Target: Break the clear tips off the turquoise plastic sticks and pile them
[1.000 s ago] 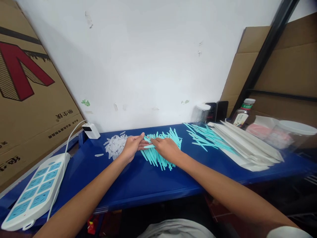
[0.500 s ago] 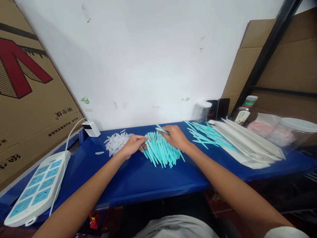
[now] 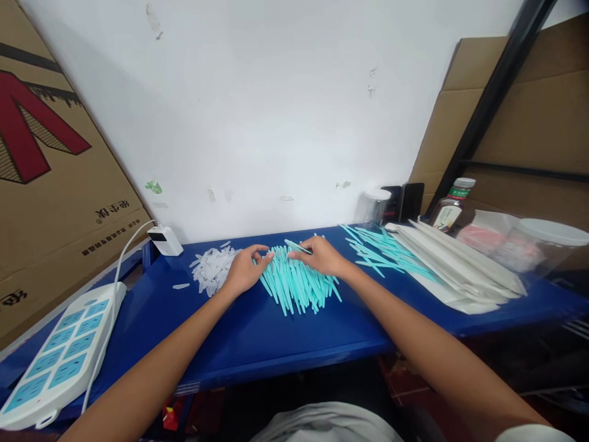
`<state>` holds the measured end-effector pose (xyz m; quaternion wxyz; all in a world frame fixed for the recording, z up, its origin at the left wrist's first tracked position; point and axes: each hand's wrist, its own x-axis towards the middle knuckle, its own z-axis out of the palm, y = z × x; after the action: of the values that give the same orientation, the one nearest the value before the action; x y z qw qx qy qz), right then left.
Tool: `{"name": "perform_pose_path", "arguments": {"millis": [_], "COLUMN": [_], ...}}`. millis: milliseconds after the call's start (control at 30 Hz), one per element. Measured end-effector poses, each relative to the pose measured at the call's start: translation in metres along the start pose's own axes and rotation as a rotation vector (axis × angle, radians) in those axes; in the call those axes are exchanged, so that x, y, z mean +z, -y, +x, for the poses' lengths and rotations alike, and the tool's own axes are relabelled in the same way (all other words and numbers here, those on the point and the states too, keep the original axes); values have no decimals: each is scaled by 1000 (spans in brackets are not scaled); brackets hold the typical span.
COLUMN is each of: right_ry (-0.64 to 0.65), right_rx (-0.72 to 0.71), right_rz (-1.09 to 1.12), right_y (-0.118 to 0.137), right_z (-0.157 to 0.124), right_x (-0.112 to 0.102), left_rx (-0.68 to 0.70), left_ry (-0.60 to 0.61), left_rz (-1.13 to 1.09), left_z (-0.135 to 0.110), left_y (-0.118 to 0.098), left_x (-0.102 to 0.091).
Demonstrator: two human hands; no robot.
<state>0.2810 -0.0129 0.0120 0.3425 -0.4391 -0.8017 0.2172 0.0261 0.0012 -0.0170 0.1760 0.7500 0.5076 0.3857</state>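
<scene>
Hovering, knuckles up, the right hand (image 3: 323,256) pinches a teal stick (image 3: 297,247), its long axis slanting away leftward; whether the curled left hand (image 3: 246,270) grips anything, I can't tell.

A white power strip (image 3: 62,356) lies by the left edge of the blue table (image 3: 257,344), a white device (image 3: 166,242) near its back left corner; a lidded jar (image 3: 375,210) by the back edge, a bottle (image 3: 451,209) farther right

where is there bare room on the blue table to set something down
Free: blue table between the teal stick pile and near edge, and between the power strip and translucent pieces. Crowded: the middle, around the left hand and right hand; the right end, with white stack.
</scene>
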Motion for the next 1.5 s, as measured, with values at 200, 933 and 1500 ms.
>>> {"name": "perform_pose_path", "arguments": {"millis": [200, 933, 1500], "right_ry": [255, 153, 66], "right_rx": [66, -30, -66], "right_rz": [262, 380, 419], "right_y": [8, 5, 16], "right_z": [-5, -3, -9], "right_x": [2, 14, 15], "left_rx": [147, 116, 28], "left_ry": [50, 119, 98], "left_rz": [-256, -430, -466], "left_z": [-10, -13, -12], "left_y": [-18, -27, -32], "left_x": [3, 0, -2]}}
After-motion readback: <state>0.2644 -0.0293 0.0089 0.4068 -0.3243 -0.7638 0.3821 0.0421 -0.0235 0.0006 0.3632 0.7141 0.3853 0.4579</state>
